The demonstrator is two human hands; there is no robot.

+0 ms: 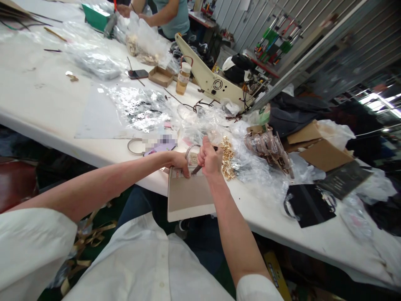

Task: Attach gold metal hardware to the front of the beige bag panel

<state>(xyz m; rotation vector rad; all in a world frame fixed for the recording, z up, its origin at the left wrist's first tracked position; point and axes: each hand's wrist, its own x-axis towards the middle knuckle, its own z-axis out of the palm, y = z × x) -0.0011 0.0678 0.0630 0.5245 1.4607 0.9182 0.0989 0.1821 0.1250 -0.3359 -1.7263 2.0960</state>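
Observation:
A beige flat bag piece (188, 196) hangs over the near edge of the white table (46, 96). My left hand (180, 161) grips its upper left corner, fingers closed on it. My right hand (209, 158) is a fist around a dark-tipped tool (196, 169) whose point presses at the top of the piece, beside a metal ring handle (191, 148). A pile of small gold metal fittings (227, 158) lies just right of my right hand.
Clear plastic bags (140, 108) cover the table's middle. A loose metal ring (134, 146), a phone (138, 74), a small cardboard box (161, 76) and a bottle (183, 78) lie further off. Black bag pieces (308, 205) and cardboard (326, 154) sit right. Another person (166, 14) works at the far end.

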